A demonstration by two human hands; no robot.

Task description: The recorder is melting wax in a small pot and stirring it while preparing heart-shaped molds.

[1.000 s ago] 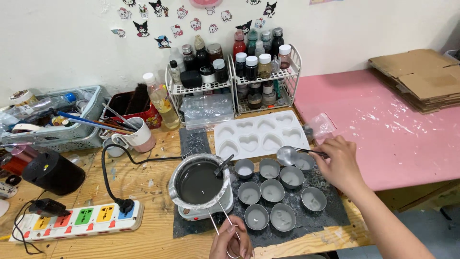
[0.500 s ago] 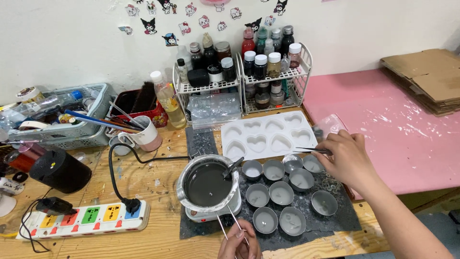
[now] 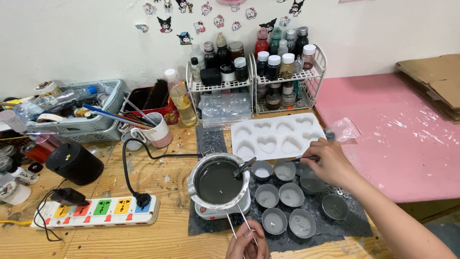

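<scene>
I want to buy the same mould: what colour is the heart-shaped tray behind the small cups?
White, the heart mould shows best in the head view.

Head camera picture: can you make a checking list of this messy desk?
Surface: wooden table with a dark mat; pink board to the right.
Job's things: melting pot of grey liquid on a small heater; round metal cups; white heart mould.
Clutter: two bottle racks, mug, basket, black cylinder.
Grips: left hand pinches the pot's wire handle; right hand holds a spoon over the cups.
Cables: black cord plugged into the power strip.
Surroundings: stickers on the white wall; cardboard.
</scene>
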